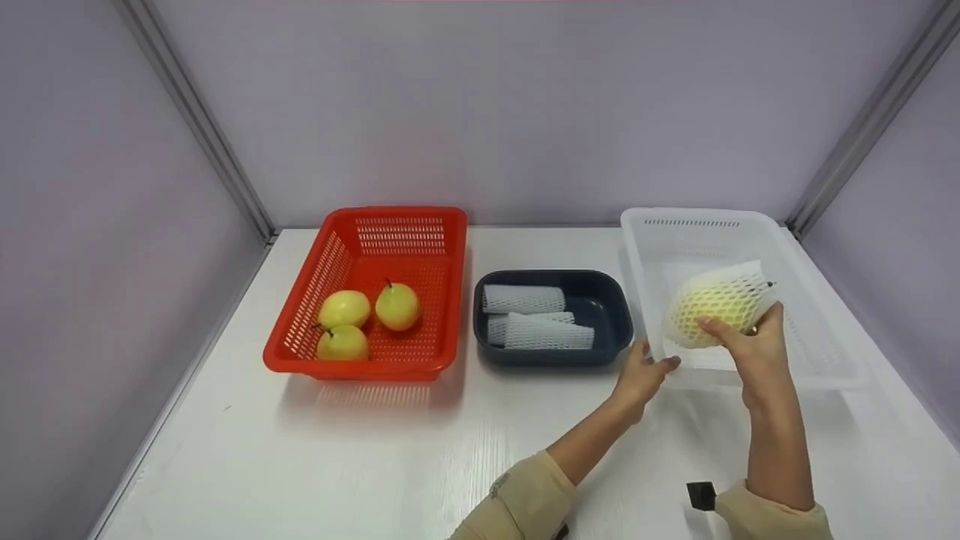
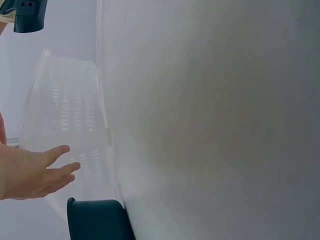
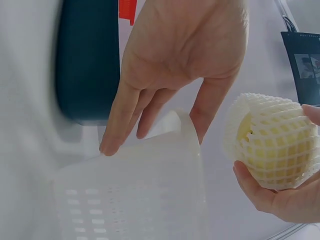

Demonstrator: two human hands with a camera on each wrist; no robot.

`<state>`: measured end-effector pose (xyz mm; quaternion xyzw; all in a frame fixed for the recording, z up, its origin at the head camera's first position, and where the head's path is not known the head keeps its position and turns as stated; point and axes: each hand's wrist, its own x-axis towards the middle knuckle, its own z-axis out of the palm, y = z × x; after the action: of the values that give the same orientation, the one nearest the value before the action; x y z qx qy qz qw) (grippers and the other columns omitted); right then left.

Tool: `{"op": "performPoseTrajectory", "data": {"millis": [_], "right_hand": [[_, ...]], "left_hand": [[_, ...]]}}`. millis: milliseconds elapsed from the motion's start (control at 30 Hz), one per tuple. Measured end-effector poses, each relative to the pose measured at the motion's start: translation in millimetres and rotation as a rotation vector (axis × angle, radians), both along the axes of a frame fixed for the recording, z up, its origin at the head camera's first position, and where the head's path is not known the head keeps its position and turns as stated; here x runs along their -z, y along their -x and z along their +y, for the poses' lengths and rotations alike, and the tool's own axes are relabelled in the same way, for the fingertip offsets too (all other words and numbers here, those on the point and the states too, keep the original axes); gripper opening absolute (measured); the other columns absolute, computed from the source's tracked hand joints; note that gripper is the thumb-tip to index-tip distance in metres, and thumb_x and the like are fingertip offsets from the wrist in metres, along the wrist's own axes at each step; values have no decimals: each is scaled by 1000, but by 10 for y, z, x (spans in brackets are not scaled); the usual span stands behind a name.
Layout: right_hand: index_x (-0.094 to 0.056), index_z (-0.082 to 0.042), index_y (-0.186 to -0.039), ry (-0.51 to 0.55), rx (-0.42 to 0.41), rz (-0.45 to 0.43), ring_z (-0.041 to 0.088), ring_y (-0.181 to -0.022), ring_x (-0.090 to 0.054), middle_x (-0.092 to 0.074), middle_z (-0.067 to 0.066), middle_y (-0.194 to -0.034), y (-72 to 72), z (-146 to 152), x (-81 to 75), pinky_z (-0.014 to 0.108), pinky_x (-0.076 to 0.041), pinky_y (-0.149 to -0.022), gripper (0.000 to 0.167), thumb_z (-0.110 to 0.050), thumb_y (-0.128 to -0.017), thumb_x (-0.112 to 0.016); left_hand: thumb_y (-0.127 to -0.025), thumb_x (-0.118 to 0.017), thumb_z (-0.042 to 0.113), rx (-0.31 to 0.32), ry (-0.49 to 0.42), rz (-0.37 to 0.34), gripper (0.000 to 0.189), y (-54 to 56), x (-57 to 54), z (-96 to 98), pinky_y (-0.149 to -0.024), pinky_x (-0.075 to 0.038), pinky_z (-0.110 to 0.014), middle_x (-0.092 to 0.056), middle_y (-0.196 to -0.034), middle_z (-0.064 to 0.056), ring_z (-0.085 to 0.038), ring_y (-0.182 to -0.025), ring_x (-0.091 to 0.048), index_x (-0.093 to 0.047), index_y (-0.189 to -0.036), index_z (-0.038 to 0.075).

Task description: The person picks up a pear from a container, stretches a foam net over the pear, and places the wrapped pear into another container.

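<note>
My right hand point(image 1: 761, 349) holds a yellow pear point(image 1: 716, 304) wrapped in a white foam net point(image 1: 686, 319), with the thumb across its near side. Wrapped pear and hand overlap the inside of the white plastic basket point(image 1: 701, 217) in the head view. In the right wrist view, foam mesh covers most of the pear, and yellow skin shows at the net's end. At the basket's near left corner, my left hand point(image 1: 641, 382) grips the rim between thumb and fingers; its fingers point(image 3: 117, 125) lie along the outer wall.
A dark blue tray point(image 1: 555, 360) with several white foam nets point(image 1: 551, 334) stands left of the white basket. Farther left is a red basket point(image 1: 450, 300) with three bare pears point(image 1: 397, 306). Pale panels point(image 1: 525, 112) enclose the white table point(image 1: 375, 465).
</note>
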<state>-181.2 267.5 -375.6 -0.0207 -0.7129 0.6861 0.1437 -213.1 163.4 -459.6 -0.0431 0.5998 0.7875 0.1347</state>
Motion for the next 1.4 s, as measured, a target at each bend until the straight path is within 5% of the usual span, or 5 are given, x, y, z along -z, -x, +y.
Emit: {"op": "performPoseTrajectory", "data": {"millis": [200,467,700,1000,1400], "right_hand": [[-20,-10,-126,-58,6,-38,12,-102,-43,-36,2,-115,46,112,25,15,-39,-78,66,-9,-81,-69],[-8,-5,-132,-382,6,-192,16,-105,-39,-32,6,-120,220,405,195,19,-35,-80,76,-21,-85,-66],[-2,6,-138,-505,-80,-237,39,-115,-32,-28,27,-129,345,601,388,49,-30,-91,91,-26,-83,-68],[1,13,-136,-643,-203,-305,49,-112,-31,-22,37,-126,535,624,477,58,-28,-91,102,-23,-77,-73],[-10,14,-130,-750,-426,-332,38,-98,-41,-32,30,-113,650,658,576,44,-38,-78,97,-26,-73,-76]], "left_hand": [[-84,-61,-1,7,-73,-25,33,0,-39,14,-89,-42,-46,-48,-126,-18,-37,-114,-47,-52,-115,4],[-84,-61,-2,6,-64,-42,34,-6,-46,16,-89,-42,-45,-48,-126,-17,-36,-114,-48,-51,-116,2],[-84,-60,-3,15,-83,-36,29,-4,-43,20,-90,-42,-45,-54,-117,-14,-35,-111,-50,-51,-111,2],[-84,-60,-3,5,-79,-44,29,6,-60,-1,-89,-43,-44,-50,-124,-17,-36,-114,-48,-52,-111,3],[-82,-59,-7,-26,-54,-77,32,19,-53,32,-88,-43,-47,-52,-122,-15,-35,-112,-49,-53,-112,3]]}}
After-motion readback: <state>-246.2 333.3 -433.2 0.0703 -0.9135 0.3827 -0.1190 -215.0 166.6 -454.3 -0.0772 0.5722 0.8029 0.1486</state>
